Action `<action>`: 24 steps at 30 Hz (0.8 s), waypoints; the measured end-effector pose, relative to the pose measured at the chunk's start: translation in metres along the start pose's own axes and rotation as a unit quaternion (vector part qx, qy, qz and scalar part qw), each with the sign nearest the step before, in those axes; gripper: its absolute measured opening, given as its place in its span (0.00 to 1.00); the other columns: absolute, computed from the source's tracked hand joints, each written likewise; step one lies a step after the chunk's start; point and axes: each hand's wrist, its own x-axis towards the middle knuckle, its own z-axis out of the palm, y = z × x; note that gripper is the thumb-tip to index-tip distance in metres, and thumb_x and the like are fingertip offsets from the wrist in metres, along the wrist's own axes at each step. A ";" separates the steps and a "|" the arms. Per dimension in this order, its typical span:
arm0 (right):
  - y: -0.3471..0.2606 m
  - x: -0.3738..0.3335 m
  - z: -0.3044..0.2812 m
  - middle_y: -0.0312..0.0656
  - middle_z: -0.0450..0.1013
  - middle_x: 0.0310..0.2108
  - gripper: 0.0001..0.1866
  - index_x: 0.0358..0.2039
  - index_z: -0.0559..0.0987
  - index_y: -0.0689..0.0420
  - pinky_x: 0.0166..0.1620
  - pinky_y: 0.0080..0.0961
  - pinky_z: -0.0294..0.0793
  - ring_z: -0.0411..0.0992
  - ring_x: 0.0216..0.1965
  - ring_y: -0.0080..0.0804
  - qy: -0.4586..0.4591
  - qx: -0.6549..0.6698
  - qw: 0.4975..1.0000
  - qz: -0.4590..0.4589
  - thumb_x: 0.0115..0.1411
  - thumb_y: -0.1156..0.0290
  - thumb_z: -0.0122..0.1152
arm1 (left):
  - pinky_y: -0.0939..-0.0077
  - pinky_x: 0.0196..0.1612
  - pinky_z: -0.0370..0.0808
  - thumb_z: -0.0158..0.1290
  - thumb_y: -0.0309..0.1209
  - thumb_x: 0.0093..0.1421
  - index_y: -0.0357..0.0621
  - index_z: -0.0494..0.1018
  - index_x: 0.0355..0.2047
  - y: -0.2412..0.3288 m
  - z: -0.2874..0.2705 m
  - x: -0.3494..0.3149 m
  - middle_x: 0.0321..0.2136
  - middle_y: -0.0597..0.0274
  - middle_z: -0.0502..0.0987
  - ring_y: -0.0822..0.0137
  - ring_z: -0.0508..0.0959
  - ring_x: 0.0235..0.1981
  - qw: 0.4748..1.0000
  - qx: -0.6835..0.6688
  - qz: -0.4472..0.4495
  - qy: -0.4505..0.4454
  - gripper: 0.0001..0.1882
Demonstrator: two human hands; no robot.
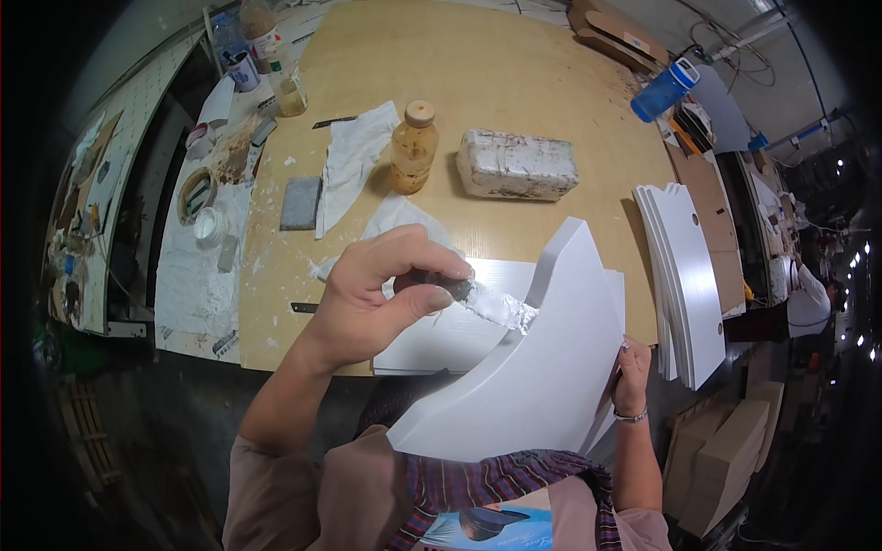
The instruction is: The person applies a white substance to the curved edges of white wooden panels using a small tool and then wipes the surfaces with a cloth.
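Observation:
My left hand (372, 289) pinches a putty knife (496, 307) between thumb and fingers. Its blade is smeared with white paste, and the tip meets the inner curve of a white panel's edge. This white curved panel (547, 367) is tilted up in front of my body, one pointed end toward the far side. At the panel's right edge, my right hand (630, 378) grips it, with some fingers hidden behind. Beneath it, flat white boards (432, 340) lie at the table's front edge.
On the wooden table (441, 55) stand a bottle of yellowish liquid (415, 147) and a wrapped block (519, 165). White cloth (354, 161) and a grey sanding block (300, 204) lie to the left. Stacked white panels (680, 275) lean at the right, near a blue bottle (665, 90).

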 end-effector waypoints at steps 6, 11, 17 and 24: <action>-0.003 0.004 0.002 0.28 0.51 0.14 0.26 0.15 0.59 0.59 0.22 0.20 0.44 0.48 0.18 0.17 -0.008 -0.002 1.000 -0.001 0.64 0.56 0.50 | 0.85 0.27 0.66 0.55 0.16 0.51 0.38 0.75 0.38 -0.003 -0.001 0.003 0.27 0.63 0.72 0.76 0.72 0.25 1.000 0.025 0.009 0.004 0.12; 0.000 0.005 0.002 0.29 0.51 0.14 0.26 0.14 0.59 0.59 0.22 0.21 0.45 0.48 0.18 0.17 -0.015 -0.002 1.000 -0.005 0.64 0.56 0.50 | 0.84 0.26 0.66 0.56 0.17 0.50 0.38 0.74 0.37 -0.004 -0.002 0.002 0.26 0.62 0.72 0.75 0.72 0.24 0.997 0.053 0.045 0.042 0.12; -0.006 0.005 0.004 0.29 0.51 0.12 0.27 0.14 0.59 0.59 0.21 0.21 0.45 0.49 0.17 0.17 -0.018 -0.017 1.000 -0.001 0.64 0.55 0.49 | 0.83 0.24 0.64 0.58 0.18 0.49 0.37 0.75 0.36 -0.001 -0.003 0.002 0.25 0.61 0.72 0.74 0.69 0.22 0.987 0.117 0.083 0.068 0.12; -0.006 0.001 0.003 0.30 0.51 0.11 0.28 0.13 0.59 0.59 0.20 0.21 0.46 0.49 0.16 0.17 -0.014 -0.042 0.999 -0.003 0.64 0.53 0.48 | 0.80 0.21 0.61 0.59 0.20 0.48 0.36 0.75 0.34 0.011 -0.005 0.002 0.22 0.61 0.70 0.71 0.67 0.20 0.973 0.186 0.126 0.051 0.11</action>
